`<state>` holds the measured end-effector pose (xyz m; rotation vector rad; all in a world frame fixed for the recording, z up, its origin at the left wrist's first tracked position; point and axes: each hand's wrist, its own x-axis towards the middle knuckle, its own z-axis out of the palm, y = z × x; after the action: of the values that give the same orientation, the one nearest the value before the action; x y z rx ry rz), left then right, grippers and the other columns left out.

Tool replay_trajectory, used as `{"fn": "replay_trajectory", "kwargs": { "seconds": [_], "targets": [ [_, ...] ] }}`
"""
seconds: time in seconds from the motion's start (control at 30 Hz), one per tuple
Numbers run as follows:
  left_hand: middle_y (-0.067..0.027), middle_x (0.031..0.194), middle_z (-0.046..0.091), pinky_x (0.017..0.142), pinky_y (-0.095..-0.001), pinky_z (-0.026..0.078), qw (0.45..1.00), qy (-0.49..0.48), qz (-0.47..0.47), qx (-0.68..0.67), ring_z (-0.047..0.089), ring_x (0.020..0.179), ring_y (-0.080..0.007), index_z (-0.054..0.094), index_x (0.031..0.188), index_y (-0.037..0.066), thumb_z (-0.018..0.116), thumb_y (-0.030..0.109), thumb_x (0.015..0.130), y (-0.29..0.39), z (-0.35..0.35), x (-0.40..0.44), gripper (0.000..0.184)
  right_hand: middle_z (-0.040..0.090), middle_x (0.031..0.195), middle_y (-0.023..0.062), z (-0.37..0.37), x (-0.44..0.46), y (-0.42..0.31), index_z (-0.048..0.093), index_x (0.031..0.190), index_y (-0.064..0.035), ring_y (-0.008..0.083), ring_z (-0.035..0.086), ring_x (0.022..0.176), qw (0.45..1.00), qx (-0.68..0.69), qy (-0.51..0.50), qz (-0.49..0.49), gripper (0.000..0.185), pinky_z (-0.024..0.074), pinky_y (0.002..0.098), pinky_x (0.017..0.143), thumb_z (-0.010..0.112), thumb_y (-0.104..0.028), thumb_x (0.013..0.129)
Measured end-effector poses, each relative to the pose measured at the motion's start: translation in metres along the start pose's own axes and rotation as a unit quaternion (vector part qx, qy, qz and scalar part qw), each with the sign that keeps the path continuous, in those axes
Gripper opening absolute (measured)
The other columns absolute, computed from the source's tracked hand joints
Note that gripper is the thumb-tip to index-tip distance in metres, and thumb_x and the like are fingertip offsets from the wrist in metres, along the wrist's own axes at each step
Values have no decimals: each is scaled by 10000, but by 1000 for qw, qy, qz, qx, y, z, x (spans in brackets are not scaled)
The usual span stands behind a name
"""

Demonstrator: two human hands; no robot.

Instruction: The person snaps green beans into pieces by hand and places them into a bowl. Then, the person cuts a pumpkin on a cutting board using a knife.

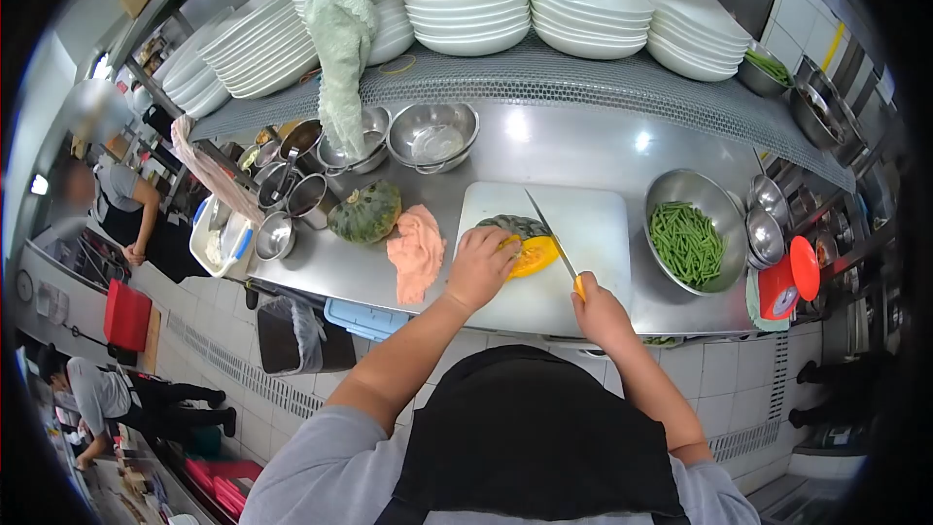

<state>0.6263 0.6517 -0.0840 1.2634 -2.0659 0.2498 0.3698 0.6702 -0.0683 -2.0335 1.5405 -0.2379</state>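
A cut pumpkin [534, 258] with bright orange flesh and dark green skin lies on a white cutting board [593, 209]. My left hand [481, 263] grips its left side with curled fingers. My right hand [600, 311] is closed around the yellow handle of a kitchen knife [554, 236]. The blade slants up and left beside the pumpkin's right edge; whether it touches the flesh I cannot tell. To the left of the board lies a crumpled pink cloth [417, 253], with a whole green pumpkin [365, 212] beyond it.
A steel bowl of green beans [687, 245] stands right of the board, near a red kitchen scale [782, 282]. Colanders [433, 136] sit behind. Stacked white plates [466, 15] and a hanging green cloth [340, 49] occupy the shelf. Two co-workers [102, 389] are at left.
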Motion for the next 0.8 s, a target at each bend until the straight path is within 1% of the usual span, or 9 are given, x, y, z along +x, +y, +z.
{"fn": "replay_trajectory", "kwargs": {
  "seconds": [0.2,0.27,0.4,0.47,0.57,0.6,0.67,0.7,0.8],
  "targets": [
    [-29,1043,617,934,-400,420,998,-36,31,48,562,1047,-229,680,1088,88,687,148,789,8,2,-3,305,656,864,304,7,-6,0,418,1173,-27,503,635,822,1000,17,15,-4,271,498,565,723,532,-185,985],
    [-19,1037,614,929,-388,416,990,-66,96,83,557,1036,-211,668,1116,84,636,158,815,4,5,-7,311,656,867,304,9,-7,0,416,1180,-26,500,636,829,1000,15,16,-3,276,498,565,727,530,-181,984],
    [-15,1042,615,930,-374,417,983,-77,139,90,557,1029,-198,668,1114,77,603,162,825,-5,0,-4,308,654,871,302,10,-7,-3,409,1198,-22,496,638,844,1000,10,12,11,284,496,566,738,522,-172,985],
    [-18,1043,620,923,-367,422,953,-163,245,76,561,1034,-198,671,1116,76,596,164,838,-9,-3,-4,301,656,873,293,11,-6,-4,414,1190,-24,486,643,837,1000,12,16,6,278,502,563,741,520,-178,984],
    [-20,1039,626,914,-368,429,936,-161,305,69,566,1041,-200,674,1104,71,598,163,855,-11,-9,-7,276,659,877,285,10,-3,-5,420,1183,-28,477,650,834,1000,13,20,2,274,507,561,747,521,-185,982],
    [-20,1039,626,914,-368,429,936,-161,304,69,566,1041,-200,674,1104,71,598,163,855,-7,-13,-5,276,660,880,287,10,-2,-5,422,1184,-29,478,650,839,1000,13,20,3,275,507,562,750,524,-185,981],
    [-30,1049,634,920,-381,432,969,-124,214,-14,571,1056,-218,680,1094,81,659,156,835,5,-23,-7,270,659,880,290,11,0,-4,423,1186,-29,482,649,844,1000,8,23,8,278,506,564,748,525,-185,981],
    [-30,1049,634,920,-381,432,971,-123,206,-9,571,1056,-218,680,1094,81,659,156,835,12,-28,-10,270,659,880,293,11,3,-5,423,1189,-28,485,648,850,1000,3,27,10,281,505,566,745,527,-186,981],
    [-79,1021,637,898,-417,444,994,-52,-7,-92,583,1024,-275,683,1086,94,750,134,771,25,-46,-32,325,650,871,316,9,6,-6,421,1194,-11,521,629,852,999,20,38,-3,302,494,573,733,545,-185,981]
  ]
}}
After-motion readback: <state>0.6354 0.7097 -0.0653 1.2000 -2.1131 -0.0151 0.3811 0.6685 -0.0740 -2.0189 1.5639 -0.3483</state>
